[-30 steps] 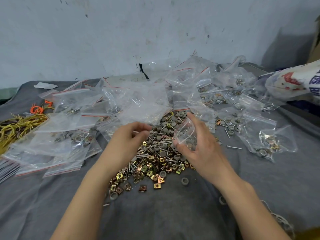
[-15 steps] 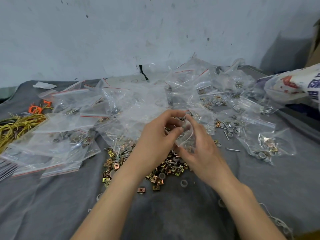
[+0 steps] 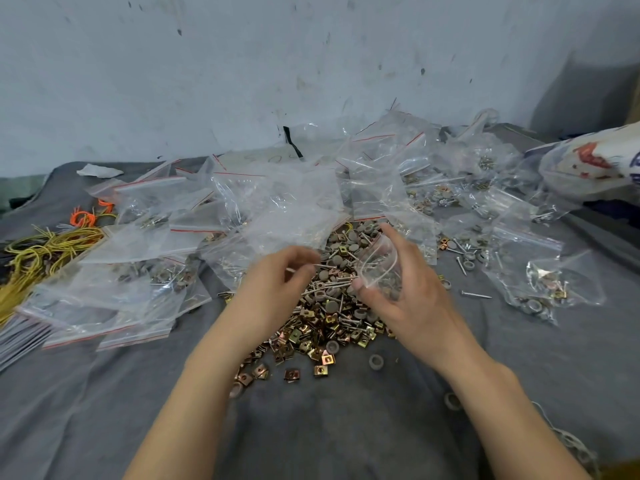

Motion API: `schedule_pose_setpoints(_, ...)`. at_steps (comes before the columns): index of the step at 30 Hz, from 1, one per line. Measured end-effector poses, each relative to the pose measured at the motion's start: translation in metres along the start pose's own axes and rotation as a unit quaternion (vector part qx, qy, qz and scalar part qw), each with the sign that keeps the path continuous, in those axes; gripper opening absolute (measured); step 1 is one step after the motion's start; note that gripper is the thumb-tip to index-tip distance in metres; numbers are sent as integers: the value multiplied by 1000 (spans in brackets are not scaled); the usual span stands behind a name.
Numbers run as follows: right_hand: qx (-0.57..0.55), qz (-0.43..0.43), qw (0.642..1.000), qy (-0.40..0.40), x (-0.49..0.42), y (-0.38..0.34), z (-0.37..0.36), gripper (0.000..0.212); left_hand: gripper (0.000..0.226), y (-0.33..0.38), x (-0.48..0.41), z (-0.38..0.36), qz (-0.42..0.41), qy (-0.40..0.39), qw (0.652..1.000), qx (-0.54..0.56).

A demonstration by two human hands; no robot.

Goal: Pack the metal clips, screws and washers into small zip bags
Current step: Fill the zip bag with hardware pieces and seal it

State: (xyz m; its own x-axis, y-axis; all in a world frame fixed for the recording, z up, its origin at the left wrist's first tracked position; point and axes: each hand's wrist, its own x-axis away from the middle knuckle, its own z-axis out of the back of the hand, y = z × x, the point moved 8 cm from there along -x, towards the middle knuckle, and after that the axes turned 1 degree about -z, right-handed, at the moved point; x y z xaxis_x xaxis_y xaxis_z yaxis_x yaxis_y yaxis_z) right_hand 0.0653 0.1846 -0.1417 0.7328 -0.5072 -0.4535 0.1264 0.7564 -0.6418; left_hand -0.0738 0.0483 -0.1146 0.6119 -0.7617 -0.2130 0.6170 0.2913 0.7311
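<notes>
At the far left lies a loose bundle of yellow cords (image 3: 38, 251) with a few orange ties (image 3: 85, 218) beside it, on the grey cloth-covered tabletop (image 3: 329, 427). Right of them spreads a heap of clear zip bags (image 3: 149, 271) with red seal lines, flat and glossy, overlapping too much to count; several hold small grey and metal parts. A scrap of white paper (image 3: 98, 170) rests far left by the wall.

The left hand (image 3: 273, 289) hangs over the near left edge of the hardware pile, its fingers pinched on one thin metal screw (image 3: 304, 267). The pile (image 3: 329, 306) sits at the centre: brass-coloured square metal clips (image 3: 304, 336), long thin screws and round grey washers (image 3: 375, 361), far too many to count. A few clips and washers lie scattered on the near side.

The right hand (image 3: 405, 299) grasps one small zip bag (image 3: 379, 268) above the pile's right side, mouth open toward the left hand, some parts inside.

Further right lie more filled bags (image 3: 533, 278) and a single loose screw (image 3: 476, 294). At the far right edge sits a printed white plastic sack (image 3: 588, 168).
</notes>
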Motion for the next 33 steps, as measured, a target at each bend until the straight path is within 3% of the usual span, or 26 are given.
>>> schedule_pose_setpoints(4, 3, -1, 1000, -4, 1, -1, 0, 81, 11, -4, 11, -22, -20, -50, 990, -132)
schedule_pose_setpoints(9, -6, -5, 1000, 5, 2, -3, 1, 80, 37, 0, 21, -40, -58, -75, 957, -274)
schedule_pose_setpoints(17, -17, -14, 1000, -3, 3, -2, 2, 81, 18, 4, 20, -40, -82, -49, 960, -265)
schedule_pose_setpoints(19, -8, -13, 1000, 1, 3, -3, 2, 81, 13, 5, 18, -38, -86, -38, 968, -233)
schedule_pose_setpoints(22, 7, -13, 1000, -6, 5, -5, -1, 82, 5, 13, 13, -18, -64, 29, 995, -67)
schedule_pose_setpoints(25, 15, -7, 1000, -20, 5, -11, -4, 81, 4, 27, 11, 3, -74, 103, 991, 52)
schedule_pose_setpoints(33, 26, -3, 999, -39, 4, -20, -8, 86, 27, 57, -1, -14, -92, 19, 982, 162)
